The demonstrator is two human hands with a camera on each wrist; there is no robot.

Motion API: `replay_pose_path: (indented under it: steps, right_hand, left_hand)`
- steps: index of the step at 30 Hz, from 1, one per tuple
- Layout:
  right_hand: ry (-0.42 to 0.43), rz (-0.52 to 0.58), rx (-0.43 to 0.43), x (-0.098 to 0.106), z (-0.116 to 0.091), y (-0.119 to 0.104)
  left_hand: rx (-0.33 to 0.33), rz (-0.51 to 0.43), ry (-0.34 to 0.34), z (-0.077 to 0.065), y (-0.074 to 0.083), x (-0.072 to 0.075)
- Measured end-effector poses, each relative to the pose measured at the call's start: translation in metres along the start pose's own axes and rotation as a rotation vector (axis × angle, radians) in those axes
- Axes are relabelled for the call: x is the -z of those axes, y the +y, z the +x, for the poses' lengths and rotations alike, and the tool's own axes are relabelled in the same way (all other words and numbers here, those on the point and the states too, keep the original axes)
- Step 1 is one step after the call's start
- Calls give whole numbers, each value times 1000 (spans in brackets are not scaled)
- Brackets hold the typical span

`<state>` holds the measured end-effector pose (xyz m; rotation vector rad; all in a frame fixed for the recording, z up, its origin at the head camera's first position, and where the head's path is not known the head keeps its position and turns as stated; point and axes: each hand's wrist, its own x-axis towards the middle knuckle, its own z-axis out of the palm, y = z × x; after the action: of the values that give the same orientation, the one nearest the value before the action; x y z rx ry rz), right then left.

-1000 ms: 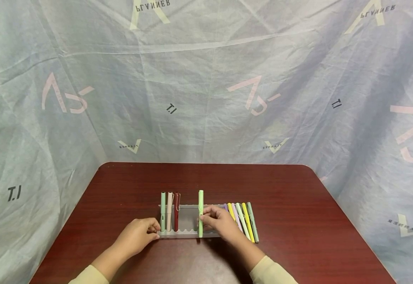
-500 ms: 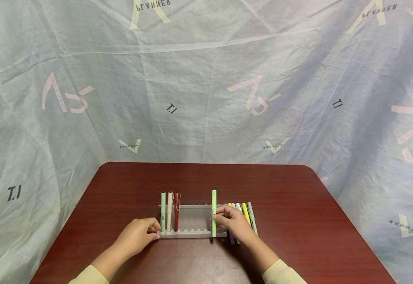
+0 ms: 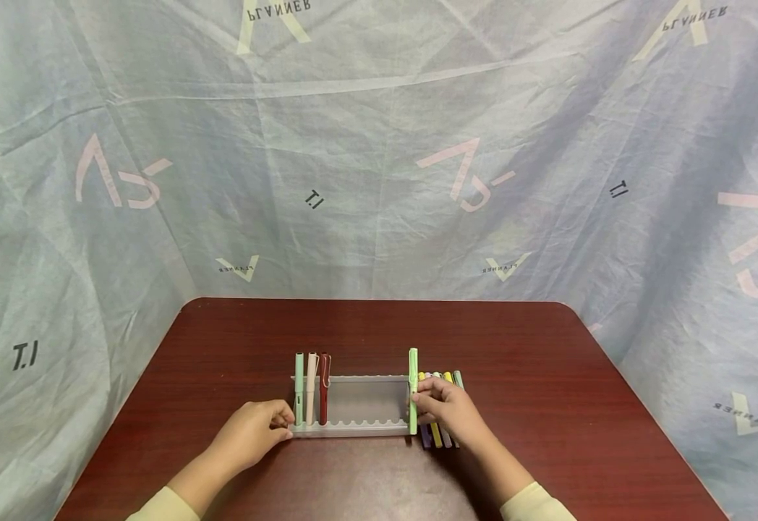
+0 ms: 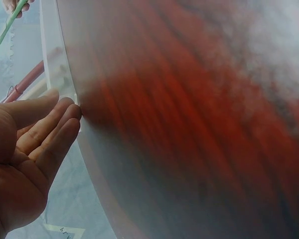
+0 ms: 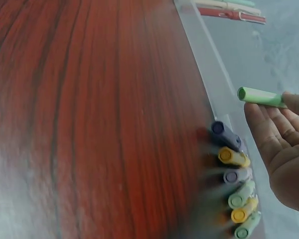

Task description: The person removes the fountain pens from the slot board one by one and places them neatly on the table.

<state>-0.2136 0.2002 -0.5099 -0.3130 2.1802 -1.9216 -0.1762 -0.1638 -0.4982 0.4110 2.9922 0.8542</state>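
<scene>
A clear pen rack (image 3: 366, 430) with notched edges stands on the table. Three capped pens lie in its left slots: a mint pen (image 3: 299, 387), a beige pen (image 3: 312, 391) and a dark red pen (image 3: 324, 391). My left hand (image 3: 252, 432) holds the rack's left end between thumb and fingertips. At the rack's right end, my right hand (image 3: 453, 409) pinches a light green pen (image 3: 413, 391) between thumb and fingers, the pen pointing away from me. In the right wrist view the light green pen (image 5: 259, 96) shows its end beyond the fingertips.
To the right of the rack lies a row of several pens, partly under my right hand, among them a purple pen (image 5: 225, 134) and a yellow pen (image 5: 233, 157). The dark red-brown table (image 3: 522, 340) is bounded by a hanging grey cloth (image 3: 366, 217) behind and at the sides.
My right hand has moved right along the rack with the light green pen, from past the middle to the right end. My left hand and the three racked pens have stayed put.
</scene>
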Motion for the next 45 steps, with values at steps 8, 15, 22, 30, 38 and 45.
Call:
replay_pose_path:
  steps: [8,15,22,30,38,45]
  right_hand:
    - [75,-41,0,20,-5,-3]
    - [124,-45,-16,40,-10,-4]
    - [196,-69,-74,63,-12,3]
    - [238,-154,-147,86,-20,10]
    - [271,-311,-231,93,-26,13]
    - [284,-450,-281,92,-28,19]
  left_hand:
    - [3,0,-5,0,-1,-1]
    - [6,1,-4,0,-2,-1]
    - [1,5,3,0,-1,-1]
    - [3,4,-4,1,-2,-1]
    - [-16,10,12,1,-4,-2]
    - [-11,9,13,1,-3,-2]
